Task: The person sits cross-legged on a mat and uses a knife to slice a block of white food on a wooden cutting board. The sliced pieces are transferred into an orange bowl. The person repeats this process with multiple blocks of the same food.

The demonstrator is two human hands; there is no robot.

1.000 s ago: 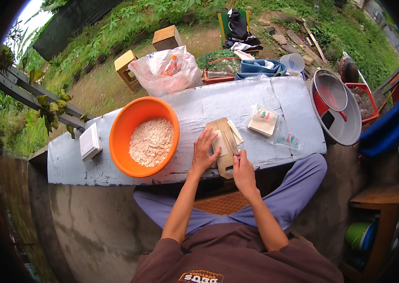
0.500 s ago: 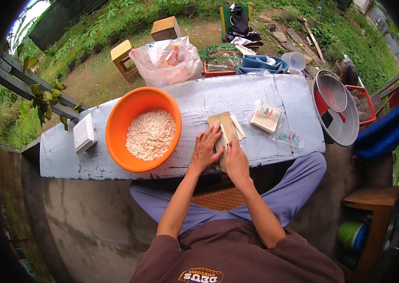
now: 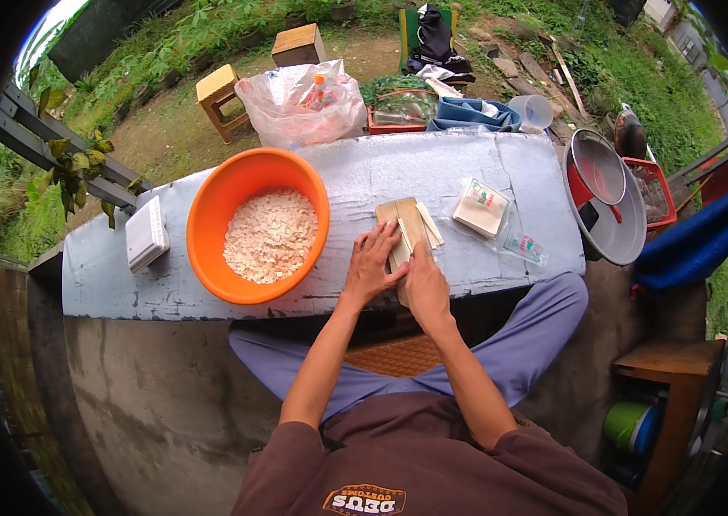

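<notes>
Both my hands are over a narrow wooden cutting board (image 3: 397, 209) lying at the table's near edge. My left hand (image 3: 371, 265) rests on its left side, fingers stretched out and pressing on pale strips beneath them. My right hand (image 3: 427, 286) is closed around what looks like a knife, its thin blade (image 3: 405, 235) pointing away between my hands; the handle is hidden in the fist. A few loose pale strips (image 3: 429, 225) lie at the board's right edge. To the left stands an orange basin (image 3: 198, 245) holding a heap of small pale cut pieces (image 3: 271, 236).
A plastic pack of square pale sheets (image 3: 479, 210) and an open wrapper (image 3: 524, 248) lie right of the board. A white box-like object (image 3: 147, 235) sits at the table's left. Beyond the far edge are a plastic bag (image 3: 302, 103) and blue cloth (image 3: 476, 114); metal basins (image 3: 629, 236) stand right.
The whole view has shifted slightly. Both hands stay at the board in nearly the same pose; the right hand has moved only a little.
</notes>
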